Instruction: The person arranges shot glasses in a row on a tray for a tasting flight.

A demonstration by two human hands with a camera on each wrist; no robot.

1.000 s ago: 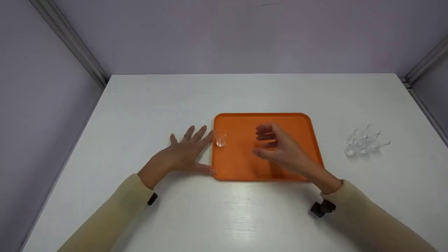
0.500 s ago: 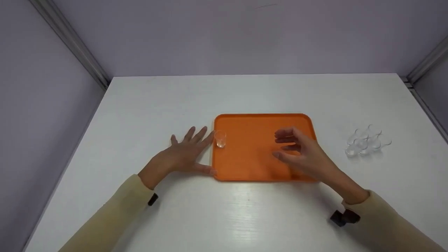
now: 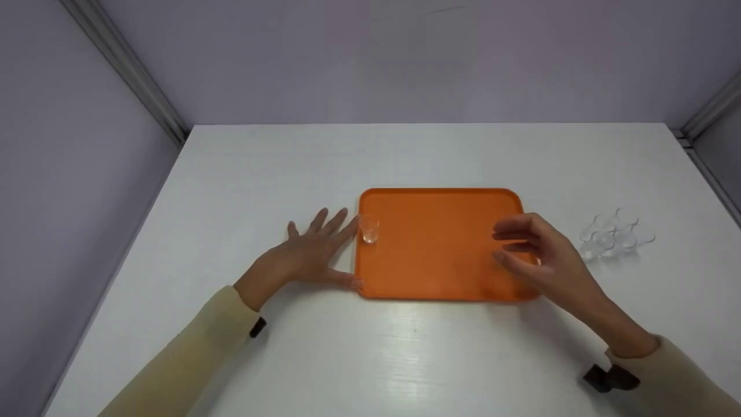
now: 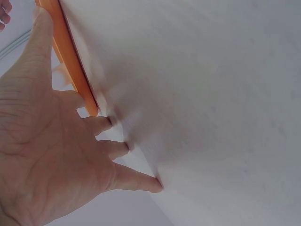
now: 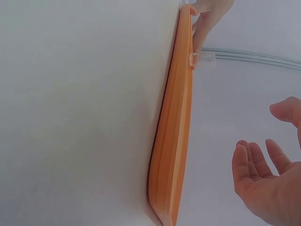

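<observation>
While no writing shows anywhere, your left hand (image 3: 307, 258) lies flat with fingers spread against the left edge of the orange tray (image 3: 440, 272) that carries one clear cup (image 3: 369, 229), and your right hand (image 3: 541, 255) hovers loosely opened, empty, over its right edge.

L hand (image 3: 307, 258) lies flat, palm down, fingers spread & straight, thumb stretched out to the side. R hand (image 3: 541, 255) hovers w/ fingers loosely curved, thumb apart from them, holding nothing. Both forearms in pale yellow sleeves (image 3: 191, 359), angled inward.
</observation>
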